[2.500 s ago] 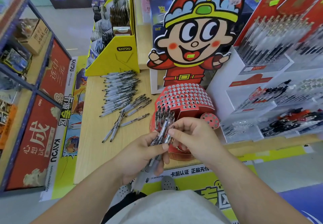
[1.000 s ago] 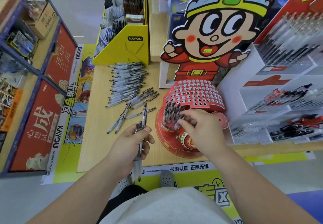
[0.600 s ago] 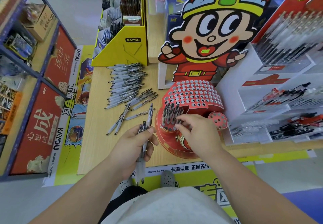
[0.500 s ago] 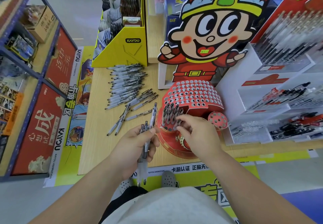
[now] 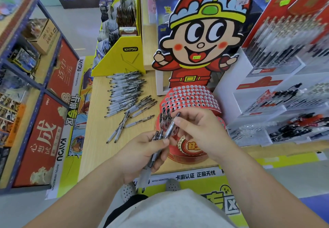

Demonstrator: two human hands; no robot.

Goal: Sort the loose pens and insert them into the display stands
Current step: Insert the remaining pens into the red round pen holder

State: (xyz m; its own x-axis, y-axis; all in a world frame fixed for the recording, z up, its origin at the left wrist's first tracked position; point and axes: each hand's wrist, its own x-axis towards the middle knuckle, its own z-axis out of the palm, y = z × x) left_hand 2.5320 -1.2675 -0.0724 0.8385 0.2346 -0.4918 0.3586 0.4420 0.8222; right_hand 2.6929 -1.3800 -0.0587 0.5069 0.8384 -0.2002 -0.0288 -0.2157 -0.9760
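Left hand [image 5: 140, 153], right hand [image 5: 199, 129] gripping pens [image 5: 170, 129], wooden table [image 5: 98, 124], shop shelves [image 5: 229, 94]

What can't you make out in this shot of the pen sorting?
Head view, the only one:
Count of clear-barrelled pens in the left hand: its fingers cover the bundle.
Lower holes of the red perforated cardboard stand: the right hand hides them.
Pens on the white display rack: blurred.

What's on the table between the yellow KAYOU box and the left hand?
Head view: loose pens, a neat row by the yellow KAYOU box, a few scattered nearer the left hand.
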